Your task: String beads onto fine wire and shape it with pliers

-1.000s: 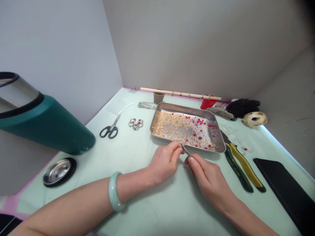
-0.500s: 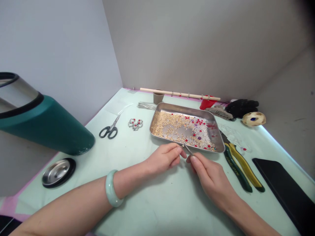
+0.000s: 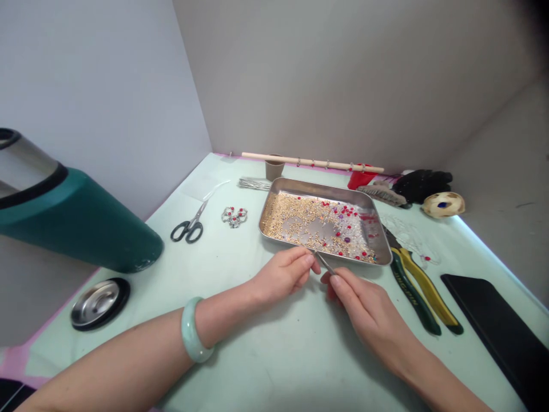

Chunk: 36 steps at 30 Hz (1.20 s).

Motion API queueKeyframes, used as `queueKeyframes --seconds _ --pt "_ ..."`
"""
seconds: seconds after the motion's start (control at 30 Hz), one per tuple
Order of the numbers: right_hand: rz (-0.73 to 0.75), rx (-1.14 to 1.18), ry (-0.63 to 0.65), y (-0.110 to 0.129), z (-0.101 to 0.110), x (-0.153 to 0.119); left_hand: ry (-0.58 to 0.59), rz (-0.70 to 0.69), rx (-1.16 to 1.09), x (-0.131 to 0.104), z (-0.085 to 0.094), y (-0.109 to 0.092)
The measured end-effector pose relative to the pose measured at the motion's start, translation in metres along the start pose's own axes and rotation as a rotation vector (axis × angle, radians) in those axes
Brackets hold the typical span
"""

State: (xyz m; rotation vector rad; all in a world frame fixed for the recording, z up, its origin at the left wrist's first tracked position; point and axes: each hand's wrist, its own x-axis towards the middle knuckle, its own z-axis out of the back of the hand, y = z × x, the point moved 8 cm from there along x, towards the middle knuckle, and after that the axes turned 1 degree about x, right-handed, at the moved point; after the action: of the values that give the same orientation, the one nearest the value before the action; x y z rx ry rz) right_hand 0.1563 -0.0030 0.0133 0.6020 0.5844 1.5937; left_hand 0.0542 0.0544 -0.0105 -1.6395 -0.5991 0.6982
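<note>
In front of the metal tray (image 3: 270, 238), my left hand (image 3: 291, 269) is closed in a pinch near the tray's front edge. What its fingertips hold is too small to make out. My right hand (image 3: 358, 297) grips slim metal tweezers (image 3: 325, 263), whose tip meets the left fingertips. Small gold, clear, red and purple beads (image 3: 283, 214) lie spread in the tray. To the left rests a wire piece with red beads (image 3: 234, 217).
Black-handled scissors (image 3: 189, 228), a green flask (image 3: 98, 220) and a round lid (image 3: 98, 303) stand left. Green-yellow pliers (image 3: 414, 289) and a black flat object (image 3: 493, 326) lie right. Behind the tray are a wooden rod (image 3: 283, 159), a cup (image 3: 274, 169) and wires (image 3: 254, 183).
Both hands shift slightly left, still tip to tip. The tweezers stay in my right hand. The whole view drifts a little.
</note>
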Motion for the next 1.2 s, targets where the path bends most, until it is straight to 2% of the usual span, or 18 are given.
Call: queueKeyframes --seconds 0.47,0.73,1.03,1.2 --pt "-0.016 -0.014 0.006 -0.002 -0.003 0.000 -0.098 -0.093 0.349 -0.005 0.002 -0.013" --pt "-0.001 -0.056 -0.032 -0.003 -0.008 0.001 -0.206 -0.172 0.577 -0.009 0.001 -0.020" --pt "0.010 -0.159 -0.065 -0.005 -0.010 0.004 -0.274 -0.165 0.665 -0.009 0.004 -0.017" --pt "0.006 -0.077 -0.083 -0.004 -0.007 0.004 -0.239 -0.179 0.529 -0.009 0.003 -0.021"
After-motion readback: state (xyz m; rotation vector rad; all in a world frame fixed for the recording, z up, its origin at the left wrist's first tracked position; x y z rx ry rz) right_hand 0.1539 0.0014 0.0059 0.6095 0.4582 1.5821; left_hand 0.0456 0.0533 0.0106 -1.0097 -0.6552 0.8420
